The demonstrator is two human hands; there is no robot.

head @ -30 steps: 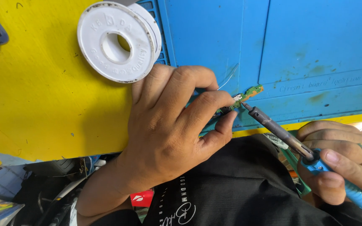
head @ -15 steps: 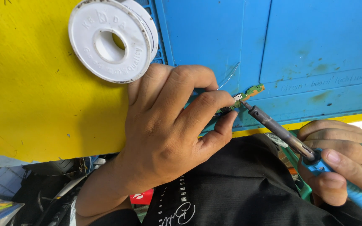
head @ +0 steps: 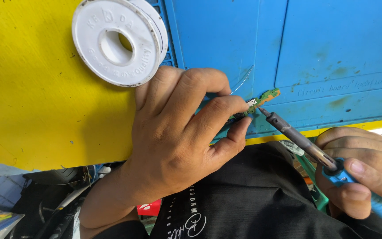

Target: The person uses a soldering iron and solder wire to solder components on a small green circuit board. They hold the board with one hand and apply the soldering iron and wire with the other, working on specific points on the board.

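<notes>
Blue mat (head: 332, 40), pinched circuit board (head: 268, 95)

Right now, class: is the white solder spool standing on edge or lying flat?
Lying flat: the solder spool shows its round face and centre hole upward, resting on the yellow table.

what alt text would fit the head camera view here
A left hand pinches a small green circuit board and thin solder wire over a blue work mat, while the right hand touches a blue-handled soldering iron to it. A white solder spool lies on the yellow table.
</notes>
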